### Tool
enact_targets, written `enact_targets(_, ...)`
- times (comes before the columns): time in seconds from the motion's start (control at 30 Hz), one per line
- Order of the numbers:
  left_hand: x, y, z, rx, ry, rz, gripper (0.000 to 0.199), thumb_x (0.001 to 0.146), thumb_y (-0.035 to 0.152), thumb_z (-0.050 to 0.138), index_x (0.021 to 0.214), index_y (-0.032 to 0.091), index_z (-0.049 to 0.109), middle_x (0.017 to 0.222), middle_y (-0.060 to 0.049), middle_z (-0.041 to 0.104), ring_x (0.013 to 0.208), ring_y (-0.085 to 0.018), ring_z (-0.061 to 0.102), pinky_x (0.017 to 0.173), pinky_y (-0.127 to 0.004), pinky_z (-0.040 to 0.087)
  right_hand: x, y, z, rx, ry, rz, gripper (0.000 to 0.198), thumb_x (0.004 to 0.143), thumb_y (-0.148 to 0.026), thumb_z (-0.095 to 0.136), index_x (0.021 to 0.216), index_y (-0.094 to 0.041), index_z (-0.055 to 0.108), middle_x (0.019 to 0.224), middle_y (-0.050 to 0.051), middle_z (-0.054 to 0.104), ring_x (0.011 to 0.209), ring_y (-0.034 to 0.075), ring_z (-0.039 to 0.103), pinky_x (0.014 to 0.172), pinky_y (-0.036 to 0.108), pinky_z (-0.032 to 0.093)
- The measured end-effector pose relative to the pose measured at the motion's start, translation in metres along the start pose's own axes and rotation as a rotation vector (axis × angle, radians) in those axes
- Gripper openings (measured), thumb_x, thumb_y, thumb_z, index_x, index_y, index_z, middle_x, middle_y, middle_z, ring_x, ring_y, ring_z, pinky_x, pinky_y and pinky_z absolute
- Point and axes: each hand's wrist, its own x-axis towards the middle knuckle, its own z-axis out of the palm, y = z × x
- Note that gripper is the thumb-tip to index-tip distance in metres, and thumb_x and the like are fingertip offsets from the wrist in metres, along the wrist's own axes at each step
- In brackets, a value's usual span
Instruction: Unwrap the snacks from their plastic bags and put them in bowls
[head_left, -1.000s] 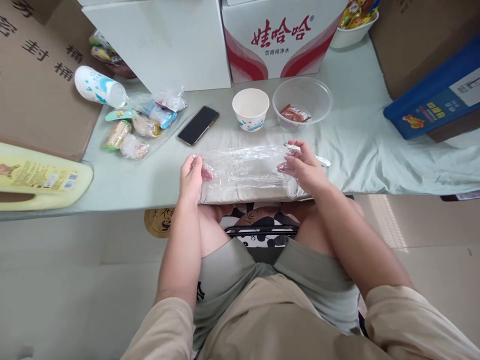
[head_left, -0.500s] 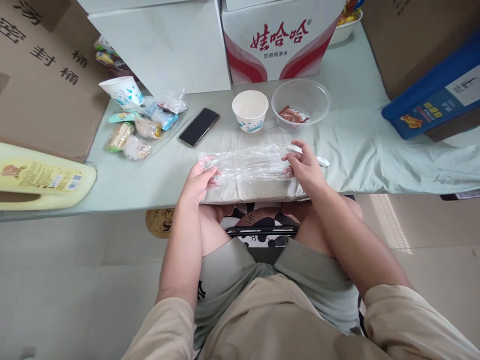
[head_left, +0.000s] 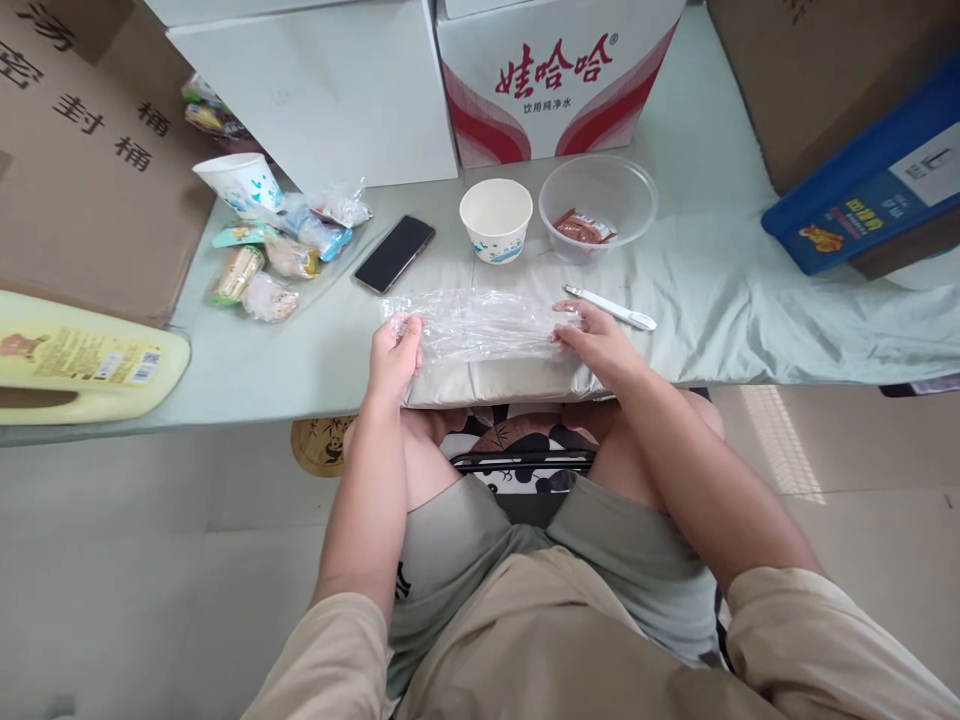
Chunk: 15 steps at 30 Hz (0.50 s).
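Slightly inward comes the right hand (head_left: 596, 345), and the white cutter-like tool (head_left: 611, 308) it partly hid half a second ago now shows along its full length! Over on the other side, the left hand (head_left: 395, 360) has shifted too, its thumb folded higher against the fingers. Between them, stretched crosswise, is the crinkled clear plastic film (head_left: 484, 325), long axis running left to right, straight from one hand to the other. Neither hand is nearer: the left pinches one end, the right has thumb and fingers closed on the opposite end. It sits over the near edge of the bench (head_left: 727, 320); whether it touches the cloth there, I can't tell. And look at that tool, just beyond the right hand, slanting down toward the right, clear of the fingers! Past the film, away from the person, stand the white paper bowl (head_left: 496, 235) and, to its right, the clear plastic bowl (head_left: 637, 210), with the dark phone (head_left: 395, 254) lying beyond the left hand.
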Motion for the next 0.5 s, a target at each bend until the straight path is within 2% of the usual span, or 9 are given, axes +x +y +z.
enact_targets(0.1, 0.001, -0.003, 0.003, 0.056, -0.029, -0.025, 0.033, 0.097, 0.042, 0.065, 0.075, 0.018, 0.062, 0.04, 0.006, 0.046, 0.032, -0.008, 0.04, 0.037, -0.019, 0.031, 0.003, 0.001, 0.002, 0.112, 0.091, -0.074, 0.04, 0.078, -0.04, 0.068, 0.112, -0.023, 0.055, 0.074, -0.004, 0.063, 0.068, 0.012, 0.061, 0.066, 0.027, 0.049)
enact_targets(0.2, 0.001, -0.003, 0.009, -0.088, -0.018, 0.015, 0.033, 0.091, 0.041, 0.073, 0.071, 0.016, 0.063, 0.058, 0.0, 0.064, 0.054, -0.008, 0.063, 0.056, -0.017, 0.05, 0.004, 0.0, 0.005, 0.149, 0.115, -0.075, 0.04, 0.08, -0.043, 0.066, 0.113, -0.026, 0.051, 0.078, -0.006, 0.06, 0.055, 0.009, 0.056, 0.053, 0.024, 0.044)
enact_targets(0.27, 0.0, 0.001, 0.012, -0.217, -0.001, 0.023, 0.029, 0.084, 0.04, 0.079, 0.077, 0.016, 0.066, 0.077, -0.003, 0.073, 0.067, -0.009, 0.069, 0.064, -0.016, 0.053, 0.003, -0.002, 0.006, 0.094, 0.127, -0.091, 0.038, 0.081, -0.042, 0.063, 0.113, -0.027, 0.051, 0.08, -0.006, 0.06, 0.047, 0.008, 0.051, 0.046, 0.023, 0.039)
enact_targets(0.33, -0.002, 0.006, 0.013, -0.296, -0.013, -0.035, 0.029, 0.078, 0.04, 0.082, 0.081, 0.016, 0.066, 0.084, -0.004, 0.075, 0.06, -0.007, 0.065, 0.054, -0.015, 0.049, 0.001, -0.004, 0.006, 0.047, 0.143, -0.097, 0.037, 0.081, -0.04, 0.061, 0.114, -0.027, 0.051, 0.078, -0.006, 0.061, 0.043, 0.008, 0.047, 0.043, 0.024, 0.037)
enact_targets(0.4, -0.002, 0.011, 0.01, -0.337, -0.012, -0.121, 0.027, 0.075, 0.037, 0.081, 0.08, 0.017, 0.064, 0.073, -0.001, 0.071, 0.045, -0.005, 0.054, 0.041, -0.015, 0.037, -0.002, -0.006, 0.004, 0.031, 0.133, -0.062, 0.04, 0.079, -0.037, 0.061, 0.116, -0.027, 0.051, 0.074, -0.006, 0.064, 0.04, 0.008, 0.044, 0.042, 0.025, 0.036)
enact_targets(0.5, -0.002, 0.017, 0.004, -0.383, -0.007, -0.242, 0.016, 0.072, 0.029, 0.073, 0.077, 0.017, 0.062, 0.056, 0.003, 0.061, 0.035, -0.004, 0.041, 0.032, -0.016, 0.022, -0.006, -0.006, -0.006, 0.056, -0.021, 0.002, 0.043, 0.079, -0.039, 0.061, 0.119, -0.025, 0.056, 0.066, -0.003, 0.065, 0.043, 0.012, 0.049, 0.043, 0.026, 0.037)
